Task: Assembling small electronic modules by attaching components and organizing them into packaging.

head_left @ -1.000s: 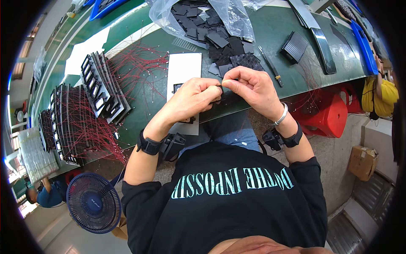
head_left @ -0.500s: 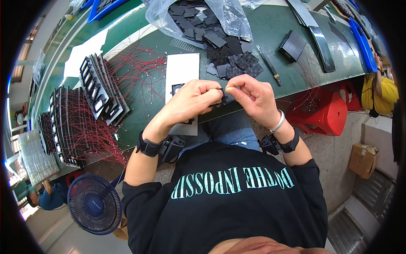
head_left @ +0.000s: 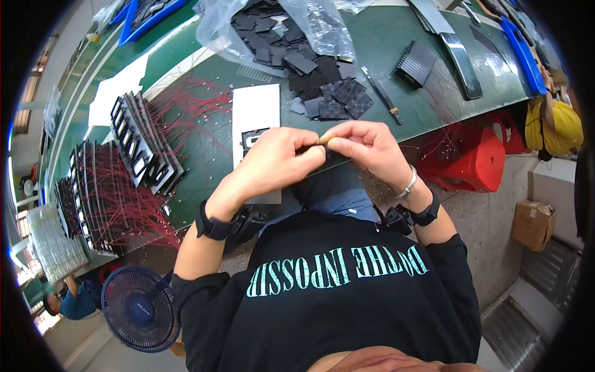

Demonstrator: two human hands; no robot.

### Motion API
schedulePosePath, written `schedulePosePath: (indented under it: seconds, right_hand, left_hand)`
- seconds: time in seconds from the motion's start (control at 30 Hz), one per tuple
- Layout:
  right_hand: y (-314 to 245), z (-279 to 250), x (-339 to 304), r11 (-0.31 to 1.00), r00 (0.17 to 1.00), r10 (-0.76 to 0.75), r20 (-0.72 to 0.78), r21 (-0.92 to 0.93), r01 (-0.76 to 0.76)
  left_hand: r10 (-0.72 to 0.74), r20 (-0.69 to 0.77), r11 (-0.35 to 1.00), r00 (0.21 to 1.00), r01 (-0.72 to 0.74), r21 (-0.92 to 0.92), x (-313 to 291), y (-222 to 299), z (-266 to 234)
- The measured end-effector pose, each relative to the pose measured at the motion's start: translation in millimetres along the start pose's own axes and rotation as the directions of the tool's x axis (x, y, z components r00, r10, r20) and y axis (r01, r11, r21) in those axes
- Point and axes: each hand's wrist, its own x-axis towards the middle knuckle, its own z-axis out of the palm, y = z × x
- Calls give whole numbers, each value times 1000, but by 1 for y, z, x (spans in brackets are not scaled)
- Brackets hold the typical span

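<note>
My left hand (head_left: 282, 155) is closed at the table's near edge, thumb and bent forefinger pinching a small black piece that is mostly hidden by the fingers. Fingertip to fingertip with it, my right hand (head_left: 365, 146) pinches at the same spot; whatever lies between its thumb and forefinger is too small to make out. Under my left wrist lies a white board (head_left: 257, 102), bearing a black frame-like part (head_left: 250, 137) with a pale opening. Just beyond my hands, square black plates (head_left: 347, 96) spill from a clear plastic bag (head_left: 331, 31).
Stacked black strips (head_left: 93, 186) with red wires (head_left: 198, 99) fill the table's left. A slim black tool (head_left: 381, 93), a ribbed black block (head_left: 415, 64) and blue trays (head_left: 524, 59) lie rightward. A red stool (head_left: 477, 161) and fan (head_left: 141, 310) flank me. Other people sit nearby.
The view has shifted slightly, so the table things sit a little further left. My fingertips have drawn closer together, and the dark piece between them shows less than before.
</note>
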Motion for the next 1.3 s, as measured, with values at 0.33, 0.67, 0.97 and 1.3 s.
schedulePosePath:
  seconds: [0.33,0.67,0.97,1.3]
  right_hand:
    - [-28,-55,-26,996,925,32,-379,89,2]
    - [-15,-64,-20,862,862,22,-507,447,241]
    - [-8,-38,-4,755,961,32,-275,636,157]
    - [-6,-5,9,655,999,30,-18,756,-6]
  left_hand:
    - [467,-391,857,793,-296,422,60,19,8]
    - [421,-215,716,881,-177,675,103,18,24]
    - [180,-148,920,972,-114,374,47,33,-6]
    - [163,-248,985,955,-174,-23,9,6,-4]
